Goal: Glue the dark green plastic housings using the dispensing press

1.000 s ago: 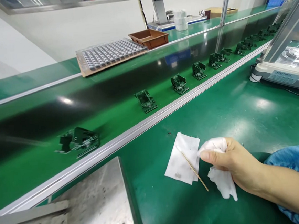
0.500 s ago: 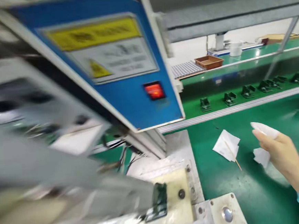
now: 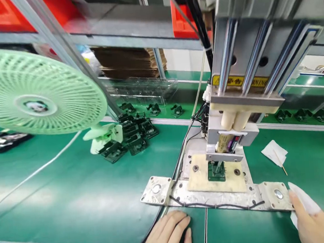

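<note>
My left hand (image 3: 168, 233) is at the table's front edge, below the press's left button block (image 3: 157, 190). Its fingers curl around a dark patch, a part or a shadow, that I cannot make out. Between the thumb and fingers of my right hand (image 3: 312, 222) is a white paper wipe (image 3: 304, 200), beside the right button block (image 3: 274, 195). In the middle stands the press (image 3: 244, 100). A dark green plastic part (image 3: 216, 173) sits on its cream fixture plate (image 3: 196, 178), under the press head. Another white wipe (image 3: 271, 151) lies at the right, with a thin wooden stick (image 3: 281, 164) on it.
A green fan (image 3: 42, 93) stands at the left, its white cable (image 3: 47, 166) crossing the table. Several dark plastic parts (image 3: 136, 134) are piled beside the fan, and more line the back strip. Black cables (image 3: 181, 153) run past the press. Cardboard sheets (image 3: 129, 62) lie behind.
My view has swung left, bringing the whole press, the fan and my left hand into sight. My right hand, still holding the wipe, is now nearer the right button block.
</note>
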### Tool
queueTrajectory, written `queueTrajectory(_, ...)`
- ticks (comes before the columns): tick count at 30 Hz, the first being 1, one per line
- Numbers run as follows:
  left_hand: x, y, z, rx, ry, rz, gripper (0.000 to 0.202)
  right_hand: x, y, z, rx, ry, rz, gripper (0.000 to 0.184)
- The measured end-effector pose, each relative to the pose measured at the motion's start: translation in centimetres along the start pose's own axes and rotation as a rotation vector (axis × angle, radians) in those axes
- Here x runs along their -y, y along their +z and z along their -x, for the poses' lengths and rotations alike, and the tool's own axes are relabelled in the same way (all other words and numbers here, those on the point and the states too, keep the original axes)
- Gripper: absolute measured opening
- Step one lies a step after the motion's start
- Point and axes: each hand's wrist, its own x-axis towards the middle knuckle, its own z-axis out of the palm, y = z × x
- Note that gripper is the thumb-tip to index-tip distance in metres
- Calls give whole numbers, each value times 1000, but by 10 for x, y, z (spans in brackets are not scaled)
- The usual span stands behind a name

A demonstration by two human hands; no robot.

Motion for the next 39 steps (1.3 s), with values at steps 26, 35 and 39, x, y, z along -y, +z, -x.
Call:
queueTrajectory(26,24,21,-171,601,-521,883,62,31,10,13,84,-111,-193,54)
queueTrajectory(35,17,8,-184,665,-893,1076,49,32,9,13,112,-128,-182,51)
queueTrajectory(39,11,3,-188,863,-948,1161,37,32,9,13,110,-92,-180,52)
